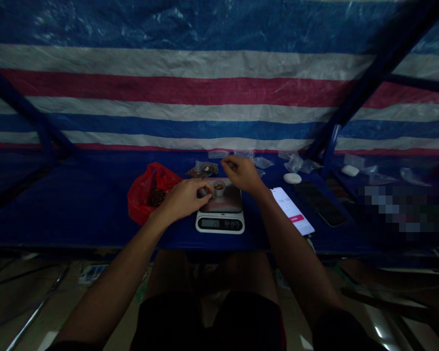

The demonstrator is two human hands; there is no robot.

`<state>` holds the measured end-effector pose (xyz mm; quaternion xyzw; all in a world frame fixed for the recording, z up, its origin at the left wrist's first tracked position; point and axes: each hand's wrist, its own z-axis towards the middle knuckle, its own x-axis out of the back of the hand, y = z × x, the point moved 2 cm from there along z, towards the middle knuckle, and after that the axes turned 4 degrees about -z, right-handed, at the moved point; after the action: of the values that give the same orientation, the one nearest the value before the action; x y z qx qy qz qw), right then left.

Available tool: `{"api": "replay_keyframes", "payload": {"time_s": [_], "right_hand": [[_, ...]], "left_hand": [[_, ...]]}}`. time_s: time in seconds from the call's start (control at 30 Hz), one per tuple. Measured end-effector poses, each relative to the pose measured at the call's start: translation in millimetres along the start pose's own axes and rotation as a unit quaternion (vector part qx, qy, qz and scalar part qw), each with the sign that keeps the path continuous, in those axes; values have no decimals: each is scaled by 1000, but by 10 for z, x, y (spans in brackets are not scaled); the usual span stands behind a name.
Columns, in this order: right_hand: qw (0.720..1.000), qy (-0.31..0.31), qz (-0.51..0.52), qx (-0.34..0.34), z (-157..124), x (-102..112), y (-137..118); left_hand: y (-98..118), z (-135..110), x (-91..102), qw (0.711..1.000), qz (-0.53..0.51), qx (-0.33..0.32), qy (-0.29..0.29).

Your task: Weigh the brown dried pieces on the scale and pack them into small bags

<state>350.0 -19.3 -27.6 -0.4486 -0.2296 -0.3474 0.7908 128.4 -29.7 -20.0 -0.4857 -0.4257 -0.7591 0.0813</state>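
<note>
A small clear cup [219,188] with some brownish pieces in it stands on the metal plate of a white digital scale [220,224]. My left hand [186,199] is at the cup's left side, fingers curved, with a gap between thumb and forefinger; whether the fingertips touch the cup is unclear. Above and right of the cup, my right hand [242,173] has its thumb and fingertips pinched together; anything between them is too small to make out. Left of the scale, a red plastic bag [137,200] lies open with dark brown pieces inside, partly behind my left hand.
Behind the scale lie filled clear bags [204,169] and several flat clear bags [262,162]. To the right are a lit phone [291,210], a white rounded case [292,178] and a dark phone [325,207]. Blue frame bars and a striped tarp [205,90] bound the blue table.
</note>
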Motion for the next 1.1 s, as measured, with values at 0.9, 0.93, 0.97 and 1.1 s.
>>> {"api": "replay_keyframes", "payload": {"time_s": [0.9,0.93,0.97,1.1], "right_hand": [[1000,-6,-19,-4,-2,1,-4],[1000,-6,-19,-3,-1,2,-2],[1000,-7,-19,-2,0,3,0],[1000,-6,-16,-4,3,6,14]], "left_hand": [[220,359,249,995,-60,-78,-2],[230,407,235,995,-50,-81,-25],[234,447,224,994,-40,-84,-48],[223,503,277,989,-16,-101,-105]]}}
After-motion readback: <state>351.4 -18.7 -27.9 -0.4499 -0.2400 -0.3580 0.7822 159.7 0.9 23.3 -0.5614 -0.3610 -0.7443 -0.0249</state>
